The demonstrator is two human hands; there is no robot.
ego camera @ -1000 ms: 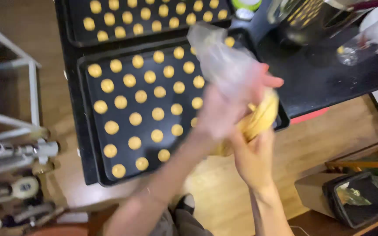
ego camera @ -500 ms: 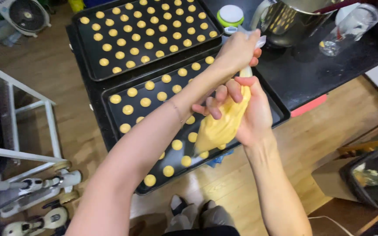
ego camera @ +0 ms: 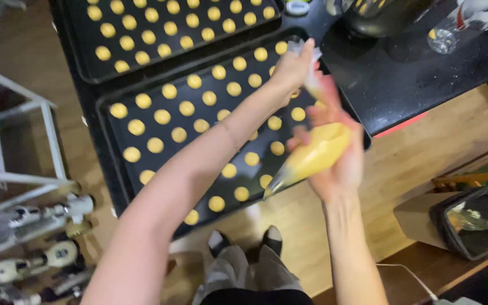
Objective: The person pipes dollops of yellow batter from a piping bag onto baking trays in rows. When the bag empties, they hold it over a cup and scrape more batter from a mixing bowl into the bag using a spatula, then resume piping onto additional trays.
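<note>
My right hand (ego camera: 337, 155) grips the bulging body of a clear piping bag (ego camera: 312, 157) filled with yellow batter, its tip pointing down-left over the near baking tray. My left hand (ego camera: 293, 66) pinches the twisted top end of the bag above the right hand. The near black baking tray (ego camera: 117, 147) carries rows of round yellow batter dots (ego camera: 179, 134). A second black tray (ego camera: 86, 53) behind it holds several more dots.
A black counter (ego camera: 402, 79) holds a metal pot (ego camera: 374, 14) and a clear glass (ego camera: 458, 22) at the top right. A white frame (ego camera: 46, 121) and bottles (ego camera: 46, 212) stand on the left. A dark container (ego camera: 475, 220) sits on the wooden floor to the right.
The view has shifted and both hands with the piping bag have moved right and lower in the picture. The bag's tip now hangs over the near tray's front edge.
</note>
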